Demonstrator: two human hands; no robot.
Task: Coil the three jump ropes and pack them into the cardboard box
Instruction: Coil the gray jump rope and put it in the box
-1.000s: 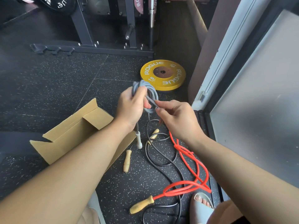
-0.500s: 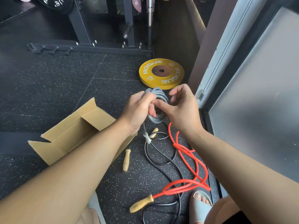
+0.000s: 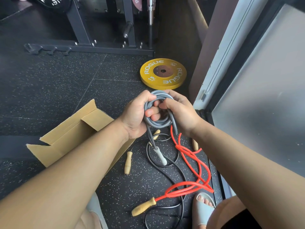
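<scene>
Gripping the coiled grey rope (image 3: 158, 125) above the floor, left hand (image 3: 135, 116) and right hand (image 3: 181, 113) hide part of its loops; the left forearm covers one corner of the cardboard box (image 3: 69, 134); the black rope (image 3: 175, 170) runs off-frame below.

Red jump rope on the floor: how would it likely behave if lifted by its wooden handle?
The red jump rope lies in loose, irregular loops, so it is probably floppy and would trail. It crosses the black rope, so lifting may snag that. Its wooden handle looks rounded and might roll if nudged.
</scene>
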